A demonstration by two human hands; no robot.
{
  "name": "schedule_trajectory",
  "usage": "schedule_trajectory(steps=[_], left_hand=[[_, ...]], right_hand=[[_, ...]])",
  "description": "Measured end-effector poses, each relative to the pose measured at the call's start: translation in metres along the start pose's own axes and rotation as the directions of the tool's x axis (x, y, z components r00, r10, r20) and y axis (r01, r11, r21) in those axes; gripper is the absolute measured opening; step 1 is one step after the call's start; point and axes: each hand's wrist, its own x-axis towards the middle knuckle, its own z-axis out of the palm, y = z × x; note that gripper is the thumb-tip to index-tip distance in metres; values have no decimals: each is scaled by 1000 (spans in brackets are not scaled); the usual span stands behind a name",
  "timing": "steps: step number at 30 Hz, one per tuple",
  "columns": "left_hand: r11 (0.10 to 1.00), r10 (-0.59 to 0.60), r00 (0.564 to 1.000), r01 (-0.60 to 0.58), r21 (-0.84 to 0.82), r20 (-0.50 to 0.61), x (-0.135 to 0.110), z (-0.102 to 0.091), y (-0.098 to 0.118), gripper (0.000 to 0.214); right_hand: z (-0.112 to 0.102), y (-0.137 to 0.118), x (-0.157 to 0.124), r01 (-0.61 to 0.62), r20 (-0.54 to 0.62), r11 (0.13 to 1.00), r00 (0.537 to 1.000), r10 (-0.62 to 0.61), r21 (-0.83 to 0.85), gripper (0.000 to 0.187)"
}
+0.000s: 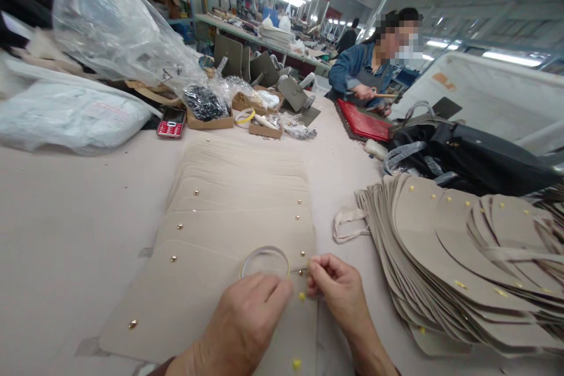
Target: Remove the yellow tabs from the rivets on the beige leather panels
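Observation:
A stack of overlapping beige panels [238, 229] with gold metal studs lies in front of me. My left hand [249, 317] is closed over the near panel and holds a thin, yellow-edged roll of tape [264, 248], whose ring stands out beyond the fingers. At the right edge of the panels, beside a gold stud [300, 272], my right hand [337, 282] pinches with thumb and forefinger. What lies between those fingertips is too small to make out. Small yellow tape pieces [296, 363] mark the near panel.
Right of me lies a fanned pile of beige pieces [409, 247] with yellow marks. Behind it are black bags [489, 153]. Small boxes [211, 120], a red phone [171, 122] and plastic bags [118, 29] sit at the back left. A co-worker [365, 67] holds a hammer over a red block [363, 121].

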Motion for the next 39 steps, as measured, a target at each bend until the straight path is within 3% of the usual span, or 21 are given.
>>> schedule_trajectory(steps=[3,6,12,15,18,21,27,30,39], left_hand=[[989,-79,988,61,135,132,-1,8,-8,15],[984,-96,969,58,169,227,-3,14,-12,10],[981,-128,965,89,175,229,-7,17,-11,11],[980,-134,968,98,173,210,-9,18,-11,12],[979,-138,970,104,174,201,-9,19,-11,13],[979,-158,962,124,162,221,-7,18,-11,13],[978,-189,952,160,136,240,-5,20,-14,14],[979,-188,948,161,124,255,-6,20,-14,14],[980,-158,949,116,164,274,-8,14,-12,10]], right_hand=[[-6,-1,14,28,16,992,1000,-27,-122,33],[-5,0,19,58,37,960,998,-50,-275,30],[2,-9,21,244,78,767,966,-246,-593,20],[1,-12,23,260,90,722,960,-266,-641,14],[-4,-8,22,210,36,732,969,-246,-649,16],[-10,-2,18,237,71,734,966,-250,-637,16],[-4,-1,13,364,147,601,914,-379,-712,22],[1,-10,16,334,154,587,929,-336,-738,21],[2,-31,42,145,143,635,988,-55,-758,12]])
